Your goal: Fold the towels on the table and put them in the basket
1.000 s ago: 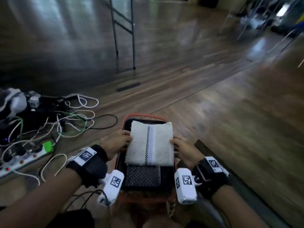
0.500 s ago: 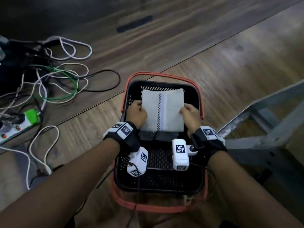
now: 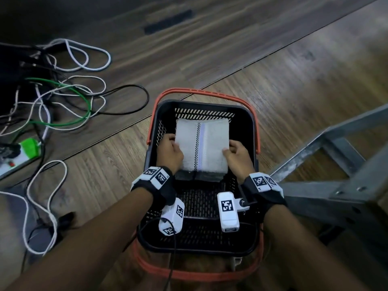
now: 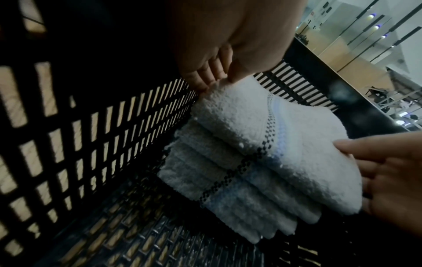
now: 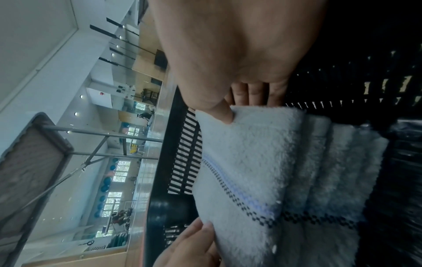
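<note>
A folded towel (image 3: 201,147) is gripped at its sides by the left hand (image 3: 169,153) and right hand (image 3: 238,157), inside the basket (image 3: 255,122), atop stacked towels (image 4: 219,182).

We count one basket (image 3: 255,131), two hands — left (image 3: 170,153), right (image 3: 238,157) — and four folded towels (image 4: 239,150) in one stack.
</note>
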Demonstrator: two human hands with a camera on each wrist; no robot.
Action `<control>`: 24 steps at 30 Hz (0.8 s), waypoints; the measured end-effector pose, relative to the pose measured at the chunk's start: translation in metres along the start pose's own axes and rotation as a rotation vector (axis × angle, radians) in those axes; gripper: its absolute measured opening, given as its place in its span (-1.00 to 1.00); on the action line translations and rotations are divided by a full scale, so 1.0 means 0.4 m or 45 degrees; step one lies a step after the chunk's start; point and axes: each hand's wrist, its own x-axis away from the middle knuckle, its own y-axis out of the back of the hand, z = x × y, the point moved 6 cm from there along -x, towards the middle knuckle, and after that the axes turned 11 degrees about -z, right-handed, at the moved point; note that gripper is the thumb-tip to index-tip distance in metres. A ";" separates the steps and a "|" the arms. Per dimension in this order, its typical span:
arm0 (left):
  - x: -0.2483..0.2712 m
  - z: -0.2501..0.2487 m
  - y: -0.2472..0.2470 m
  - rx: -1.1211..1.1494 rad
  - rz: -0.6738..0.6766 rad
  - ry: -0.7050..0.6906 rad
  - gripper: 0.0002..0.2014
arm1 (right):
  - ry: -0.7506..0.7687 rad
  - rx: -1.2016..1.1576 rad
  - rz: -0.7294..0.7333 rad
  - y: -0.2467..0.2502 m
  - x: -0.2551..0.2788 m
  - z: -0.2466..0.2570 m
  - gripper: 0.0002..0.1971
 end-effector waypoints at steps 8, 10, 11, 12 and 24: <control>0.016 -0.069 -0.038 -0.468 0.033 -0.567 -0.50 | 0.834 0.672 -0.341 -0.032 0.050 0.106 -0.46; 0.009 -0.058 -0.077 -0.681 0.096 -0.637 -0.48 | 0.902 0.962 -0.352 -0.079 0.045 0.091 -0.42; 0.004 -0.044 -0.095 -0.744 0.123 -0.636 -0.48 | 0.839 1.058 -0.312 -0.100 0.028 0.064 -0.40; -0.004 -0.026 -0.111 -0.784 0.137 -0.631 -0.48 | 0.764 1.113 -0.280 -0.116 0.007 0.031 -0.38; -0.007 0.028 -0.161 -0.866 0.155 -0.597 -0.48 | 0.614 1.171 -0.165 -0.138 -0.027 -0.023 -0.30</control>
